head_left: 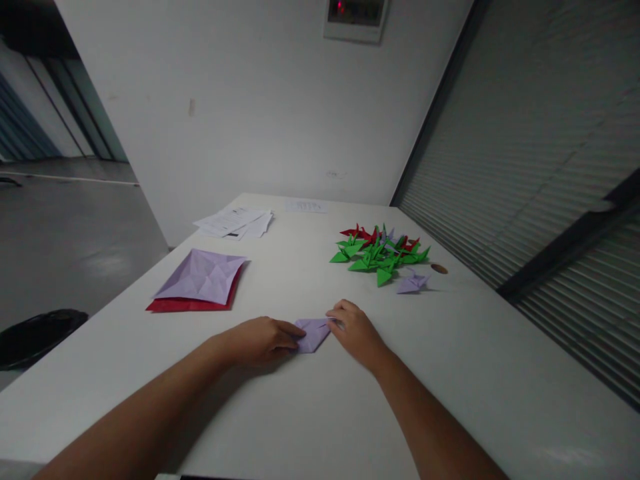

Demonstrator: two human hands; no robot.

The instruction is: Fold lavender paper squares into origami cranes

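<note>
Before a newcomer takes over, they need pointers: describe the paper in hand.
On the white table, between the left hand and right hand, lies the purple paper. Its small, folded form differs from the wide purple sheet over red paper.

The single camera sits on the person's head, facing forward and down along the desk (pixel 300 267) from above its near end; the left hand (pixel 263 340) and right hand (pixel 357 333) are close, the wall (pixel 240 100) farther off.
</note>
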